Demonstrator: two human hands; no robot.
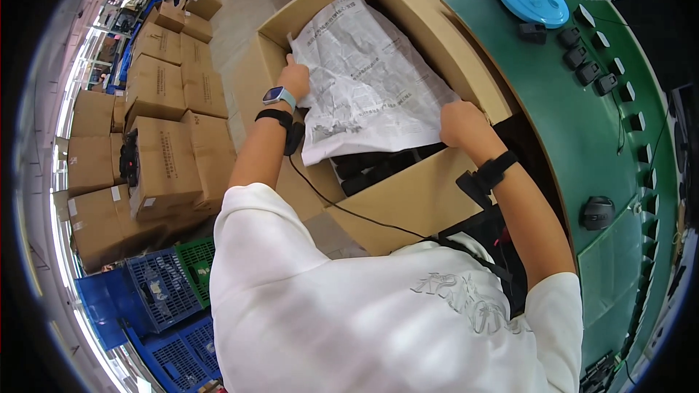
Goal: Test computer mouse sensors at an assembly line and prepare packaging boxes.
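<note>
Holding paper (pixel 364 73) over carton (pixel 397 207), green table (pixel 564 131), stacked boxes (pixel 156 87)

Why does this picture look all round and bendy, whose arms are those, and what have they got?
There's no robot here, just a person. A wide camera worn on the person's head looks down, so straight edges bend near the rim. Those arms are the person's own.

The left hand holds the left edge of a big printed paper sheet, and the right hand holds its lower right corner. The sheet is spread over an open cardboard box. Dark things peek out below the paper, but I can't tell what they are. To the right, a black computer mouse sits on a green table.
</note>
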